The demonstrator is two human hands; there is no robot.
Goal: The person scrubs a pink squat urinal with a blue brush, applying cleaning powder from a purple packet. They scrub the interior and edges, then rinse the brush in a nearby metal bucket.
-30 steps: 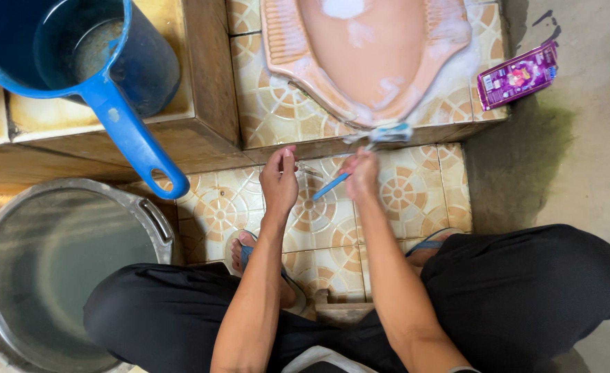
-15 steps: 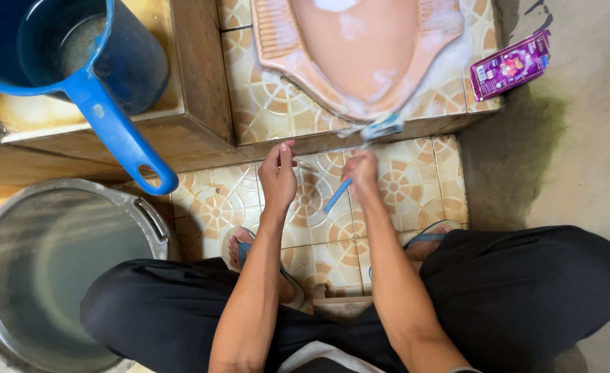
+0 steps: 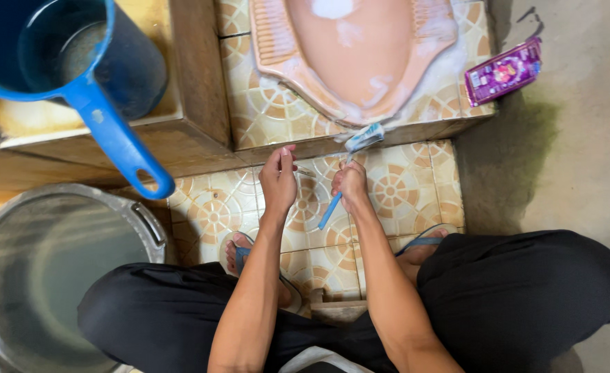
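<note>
Pulled back a little, the right hand [image 3: 350,184] grips the blue brush [image 3: 347,169]; keep its bristles flat on the soapy step edge [image 3: 415,130]. Left hand [image 3: 279,181] pinches something small.

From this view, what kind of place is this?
Most likely a simple bathroom: a pink squat toilet set in patterned tiles, a blue water dipper and a metal bucket. The right hand holds a brush.

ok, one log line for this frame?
right hand: grips blue brush at step edge | left hand: empty, over tiled floor
</note>
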